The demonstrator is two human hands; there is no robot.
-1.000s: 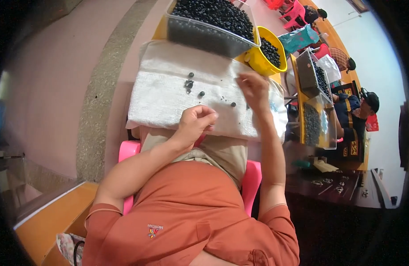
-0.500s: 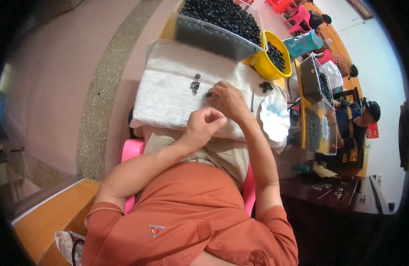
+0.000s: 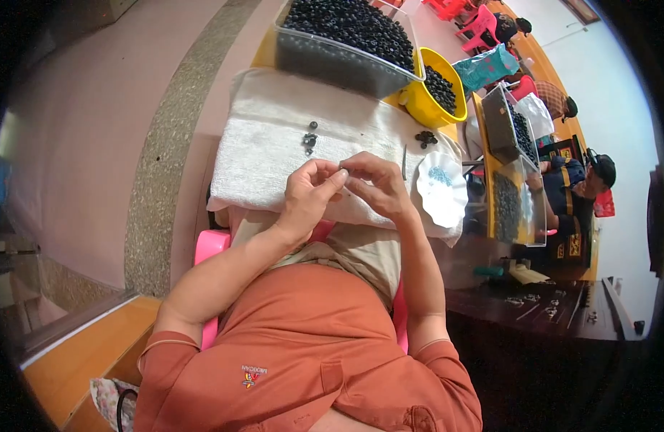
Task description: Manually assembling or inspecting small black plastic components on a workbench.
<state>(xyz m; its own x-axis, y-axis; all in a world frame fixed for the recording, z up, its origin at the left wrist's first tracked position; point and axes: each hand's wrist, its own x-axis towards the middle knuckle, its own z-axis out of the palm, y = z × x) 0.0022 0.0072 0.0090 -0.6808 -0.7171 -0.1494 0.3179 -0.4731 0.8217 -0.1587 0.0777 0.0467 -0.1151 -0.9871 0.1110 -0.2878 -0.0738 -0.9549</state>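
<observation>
My left hand [image 3: 308,196] and my right hand [image 3: 379,184] meet fingertip to fingertip above the near part of a white towel [image 3: 260,137]. Both are closed in a pinch. A small black part shows between the right fingertips, mostly covered by the fingers. What the left fingers hold, if anything, is hidden. Just beyond my left hand, several small black parts [image 3: 310,140] lie in a short row. Right of my hands are a thin metal tool [image 3: 404,163], a little pile of black parts [image 3: 425,138], and a white scalloped dish [image 3: 447,205] with tiny blue pieces [image 3: 440,176].
At the towel's far edge stands a clear plastic bin [image 3: 325,68] heaped with small black parts. Beside it is a yellow bowl [image 3: 418,108] of similar parts. A co-worker [image 3: 580,180] sits at the right, near more bins [image 3: 503,129].
My right hand has come back from the towel to my left hand, bringing a small black part. The left hand has shifted slightly left, and its fingertips now meet the right ones.
</observation>
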